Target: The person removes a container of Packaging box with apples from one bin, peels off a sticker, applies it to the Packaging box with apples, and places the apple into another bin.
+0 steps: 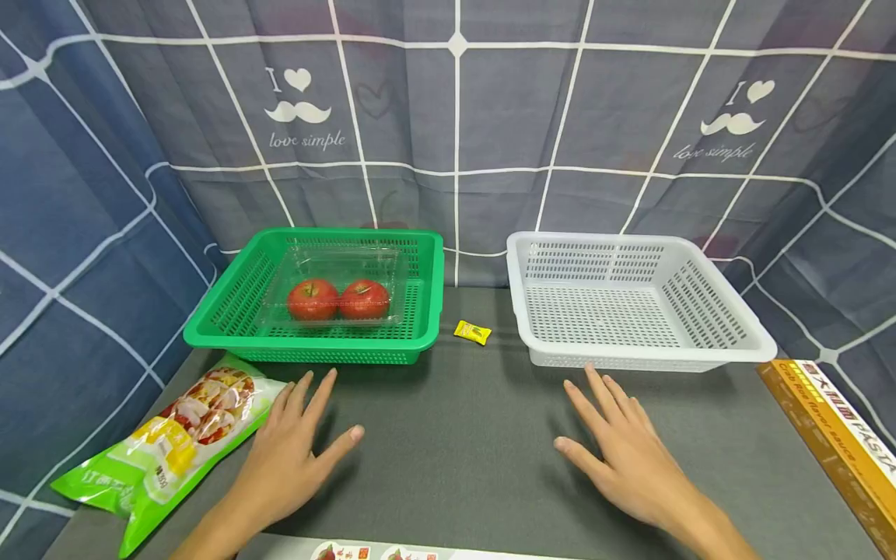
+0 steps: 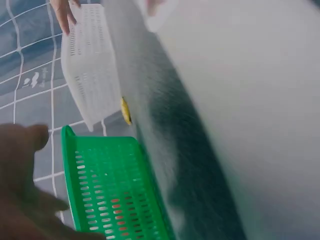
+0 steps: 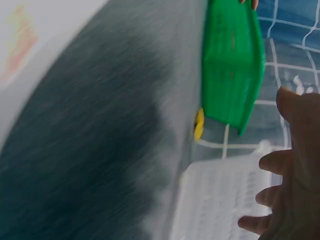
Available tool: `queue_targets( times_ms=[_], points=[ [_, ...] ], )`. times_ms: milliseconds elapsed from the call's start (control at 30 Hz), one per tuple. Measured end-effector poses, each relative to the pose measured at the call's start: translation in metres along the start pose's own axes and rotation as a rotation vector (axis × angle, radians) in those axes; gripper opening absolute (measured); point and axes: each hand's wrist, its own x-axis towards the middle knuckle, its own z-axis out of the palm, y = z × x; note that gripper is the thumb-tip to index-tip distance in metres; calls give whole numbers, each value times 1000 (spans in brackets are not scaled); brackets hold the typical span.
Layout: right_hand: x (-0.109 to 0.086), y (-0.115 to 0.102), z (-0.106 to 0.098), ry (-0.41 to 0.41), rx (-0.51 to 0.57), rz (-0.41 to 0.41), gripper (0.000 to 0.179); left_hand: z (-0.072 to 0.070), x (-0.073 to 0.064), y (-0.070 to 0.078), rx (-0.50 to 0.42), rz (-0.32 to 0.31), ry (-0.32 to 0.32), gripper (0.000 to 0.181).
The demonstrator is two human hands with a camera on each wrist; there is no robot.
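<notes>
My left hand (image 1: 288, 455) is spread over the grey table in front of a green basket (image 1: 336, 342), its fingers straight and holding nothing. In that basket lies a clear plastic box (image 1: 336, 264) with two red apples (image 1: 313, 299) in it. My right hand (image 1: 623, 447), fingers also extended, hovers in front of a white basket (image 1: 651, 351) with nothing inside. A small yellow wrapped candy (image 1: 472, 332) lies between the two baskets. Beside my left hand is a green food bag (image 1: 182, 435) with pictures on it.
A brown and white pasta box (image 1: 833, 443) lies along the table's right side. Checked grey-blue curtains (image 1: 406, 109) stand behind and at both sides. A printed white strip (image 1: 413, 552) lies at the near edge of the table (image 1: 448, 435).
</notes>
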Motion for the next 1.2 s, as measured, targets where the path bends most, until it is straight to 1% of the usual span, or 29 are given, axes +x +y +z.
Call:
queue_targets(
  times_ms=[100, 167, 233, 333, 400, 467, 533, 600, 667, 733, 767, 900, 967, 1133, 1200],
  points=[
    [10, -12, -7, 39, 87, -52, 68, -3, 7, 2, -192, -27, 42, 87],
    [21, -23, -12, 77, 134, -95, 64, -6, 14, 3, -338, -71, 60, 88],
    [34, -35, -16, 120, 189, -135, 59, -8, 22, 4, -474, -126, 73, 88],
    [56, -54, -20, 177, 290, -179, 51, -11, 34, 6, -724, -230, 77, 88],
    [73, -67, -22, 191, 381, -192, 46, -13, 40, 7, -861, -290, 87, 88],
    [92, -81, -22, 181, 499, -191, 41, -16, 45, 8, -958, -336, 100, 89],
    [111, -94, -20, 154, 629, -167, 39, -18, 48, 8, -989, -360, 118, 90],
    [130, -105, -17, 113, 738, -117, 38, -20, 52, 8, -1001, -378, 134, 90],
    [149, -116, -14, 76, 826, -61, 40, -20, 56, 7, -1016, -406, 152, 91],
    [167, -127, -10, 44, 875, -21, 42, -18, 61, 6, -1033, -439, 186, 91],
    [176, -132, -7, 32, 889, -8, 43, -17, 63, 5, -1037, -454, 212, 91],
    [208, -151, 3, -1, 913, 33, 47, -9, 69, 3, -986, -493, 329, 87],
    [222, -160, 9, -7, 916, 56, 50, -6, 71, 4, -981, -503, 368, 85],
    [248, -175, 23, -21, 911, 154, 60, -3, 73, 6, -1034, -506, 410, 85],
    [255, -177, 30, -36, 907, 202, 63, -2, 74, 7, -1028, -505, 422, 86]
  ],
)
